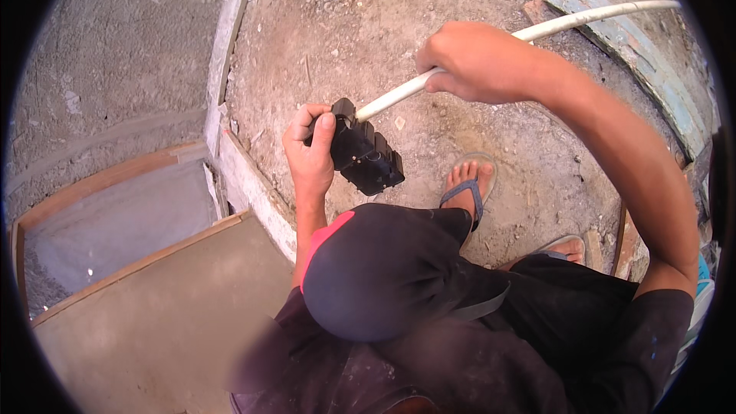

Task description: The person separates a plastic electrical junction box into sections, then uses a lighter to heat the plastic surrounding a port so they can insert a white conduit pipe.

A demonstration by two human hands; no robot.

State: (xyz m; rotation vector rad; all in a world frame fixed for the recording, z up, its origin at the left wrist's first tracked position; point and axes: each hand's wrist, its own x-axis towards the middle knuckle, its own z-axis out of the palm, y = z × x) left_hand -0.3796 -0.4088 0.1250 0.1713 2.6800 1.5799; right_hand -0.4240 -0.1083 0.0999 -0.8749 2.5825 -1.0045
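While pinching a bumpy black plastic block (363, 155), tilted longways down-right, in the left hand (310, 149), grips a long, white, round tube (399, 96) in the right hand (471, 63), slanting down-left to the block.

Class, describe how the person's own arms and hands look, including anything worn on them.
The left hand and right hand are bare, with no gloves or watch visible. The right sleeve is short and dark, with a small blue speck.

I see the left hand (309, 149) gripping a glossy black, lobed block (364, 159). Farther right, the right hand (475, 61) holds a curved white tube (556, 26).
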